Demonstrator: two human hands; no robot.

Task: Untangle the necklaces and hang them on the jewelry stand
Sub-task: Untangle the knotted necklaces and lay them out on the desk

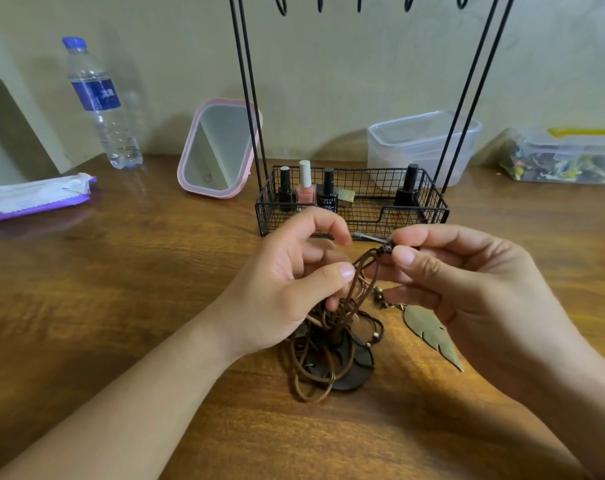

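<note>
A tangle of brown cord necklaces [323, 344] lies on the wooden table between my hands, over a dark round pendant [351, 367]. A brass leaf pendant [431, 336] rests to its right. My right hand [467, 285] pinches the dark knot end of a cord, lifted above the pile. My left hand [294, 285] holds several cord strands between thumb and fingers. The black wire jewelry stand [351, 216] rises just behind my hands; its hooks show at the top edge with nothing hanging on them.
Several nail polish bottles [306, 188] stand in the stand's basket. Behind are a pink mirror [218, 150], a water bottle [100, 105], a clear plastic box [422, 143] and a filled container [567, 157]. A wipes pack [34, 197] lies far left.
</note>
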